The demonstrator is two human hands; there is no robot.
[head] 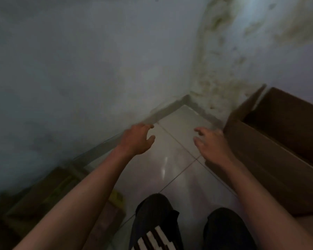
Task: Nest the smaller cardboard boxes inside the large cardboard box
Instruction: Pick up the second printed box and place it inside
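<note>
left hand [136, 139], right hand [212, 143] outstretched (fingers spread, empty)

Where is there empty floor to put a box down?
The tiled floor is bare in the corner, bordered by the wall, the large open cardboard box on the right, and both empty hands, left hand and right hand, hovering over it. It is crowded at lower left, where blurry smaller boxes sit against the wall.

No readable text, labels or numbers anywhere in this blurred view.
</note>
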